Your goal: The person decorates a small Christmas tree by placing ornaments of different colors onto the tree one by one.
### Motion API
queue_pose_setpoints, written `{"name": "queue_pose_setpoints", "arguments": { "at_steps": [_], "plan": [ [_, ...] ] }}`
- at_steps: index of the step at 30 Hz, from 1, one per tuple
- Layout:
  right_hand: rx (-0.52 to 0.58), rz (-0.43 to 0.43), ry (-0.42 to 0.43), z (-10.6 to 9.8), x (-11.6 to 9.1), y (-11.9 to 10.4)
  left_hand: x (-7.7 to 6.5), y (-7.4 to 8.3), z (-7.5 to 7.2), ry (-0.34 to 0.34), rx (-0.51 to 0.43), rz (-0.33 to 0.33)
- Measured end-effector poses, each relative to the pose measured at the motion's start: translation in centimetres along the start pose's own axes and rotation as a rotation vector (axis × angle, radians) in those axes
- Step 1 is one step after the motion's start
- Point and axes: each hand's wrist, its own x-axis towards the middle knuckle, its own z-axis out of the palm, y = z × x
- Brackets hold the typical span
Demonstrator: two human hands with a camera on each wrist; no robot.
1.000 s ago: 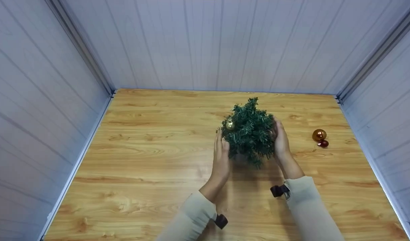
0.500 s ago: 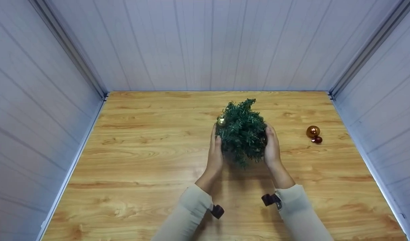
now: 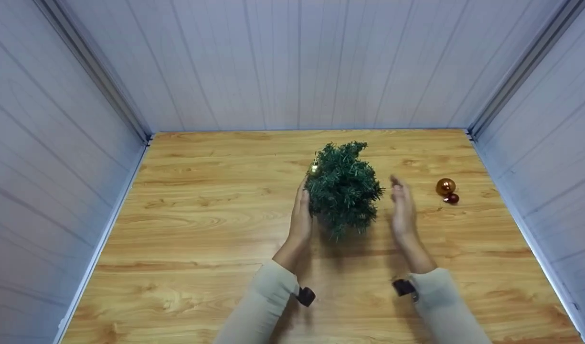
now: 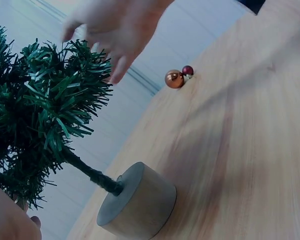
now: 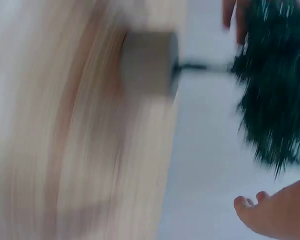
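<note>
A small artificial Christmas tree stands on the table, its thin stem rising from a round, flat-topped base. On the tree's left edge hangs a shiny gold bauble. My left hand rests along the left side of the branches, fingers extended and partly hidden by them. My right hand is held apart from the tree on its right, palm facing it, with nothing in it. The right wrist view is blurred; my right hand appears there beside the branches.
A copper-coloured bauble and a smaller dark red one lie together to the right of my right hand. White panel walls border the wooden table at the back and both sides.
My right hand has come off the branches and moved right. The tree has turned a little, carrying the gold bauble towards its far left edge. My left hand stays against it.
</note>
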Motion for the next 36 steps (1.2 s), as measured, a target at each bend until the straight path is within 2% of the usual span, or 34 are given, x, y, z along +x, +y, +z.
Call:
{"name": "queue_pose_setpoints", "arguments": {
  "at_steps": [5,10,13,16,20,23,28,36],
  "plan": [
    [-0.304,0.009,0.155,-5.9,2.0,2.1,-0.1,-0.1,-0.3,-0.006,-0.01,0.02],
    [-0.495,0.07,0.25,-11.4,4.0,4.6,-0.1,-0.3,-0.2,0.01,-0.009,0.047],
    [-0.624,0.077,0.239,-14.3,4.9,6.0,-0.2,-0.4,-0.1,0.013,0.0,0.046],
    [-0.79,0.03,0.139,-16.2,5.2,7.5,-0.3,-0.5,-0.2,0.016,0.002,0.04],
    [-0.975,-0.075,0.008,-17.4,5.2,9.1,-0.4,-0.5,-0.4,0.019,-0.005,0.035],
    [-1.044,-0.105,-0.048,-17.7,5.2,9.8,-0.5,-0.6,-0.4,0.018,-0.007,0.021],
    [-1.078,-0.107,-0.094,-17.6,5.5,10.7,-0.5,-0.6,-0.6,0.016,-0.016,0.009],
    [-1.071,-0.085,-0.096,-17.2,5.9,11.3,-0.4,-0.6,-0.7,0.004,-0.022,0.034]
  ]
}}
